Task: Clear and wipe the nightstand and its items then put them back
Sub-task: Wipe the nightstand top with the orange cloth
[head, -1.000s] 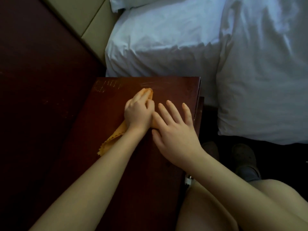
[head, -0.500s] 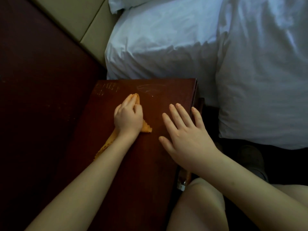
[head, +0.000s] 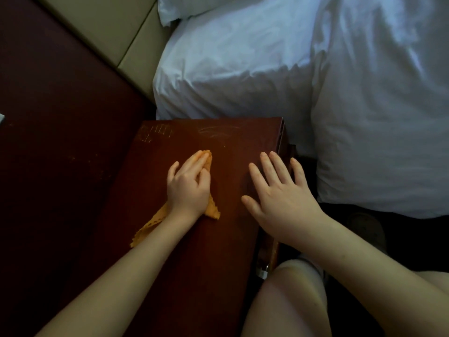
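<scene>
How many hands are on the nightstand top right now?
2. The left hand presses the orange cloth near the middle of the nightstand; the right hand lies flat, fingers spread, by its right edge beside the bed.

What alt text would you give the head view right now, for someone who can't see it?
A person's left hand presses an orange cloth flat on a dark red nightstand, while the right hand rests open near its right edge. A white-sheeted bed lies beyond the nightstand.
</scene>
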